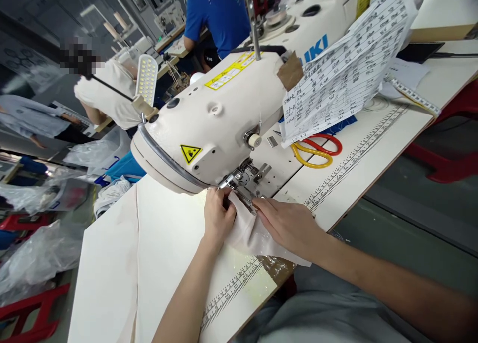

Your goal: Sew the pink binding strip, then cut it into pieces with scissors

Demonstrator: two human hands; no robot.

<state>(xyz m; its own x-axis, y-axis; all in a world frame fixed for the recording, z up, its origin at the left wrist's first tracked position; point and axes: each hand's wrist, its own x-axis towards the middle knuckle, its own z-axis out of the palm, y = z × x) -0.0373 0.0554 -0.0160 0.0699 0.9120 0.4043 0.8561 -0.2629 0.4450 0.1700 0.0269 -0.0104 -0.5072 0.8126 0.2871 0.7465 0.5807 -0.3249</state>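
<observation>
Here's the lamp (147, 79), ten o'clock off the white machine (216, 109)! Next, the left hand (218, 216), curled at the cloth's ten o'clock edge; whether it pinches, I can't tell. The pale cloth (242, 228) lies at the machine's five o'clock, on the table (108, 263). Right hand (289, 226) at its three o'clock, fingers together on it, grip hidden from view! Scissors (317, 163) at two, written sheet (347, 69) at one.

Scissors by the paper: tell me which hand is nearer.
Right. In the picture, the right hand is below the scissors; the left hand is below too, but farther left.
</observation>
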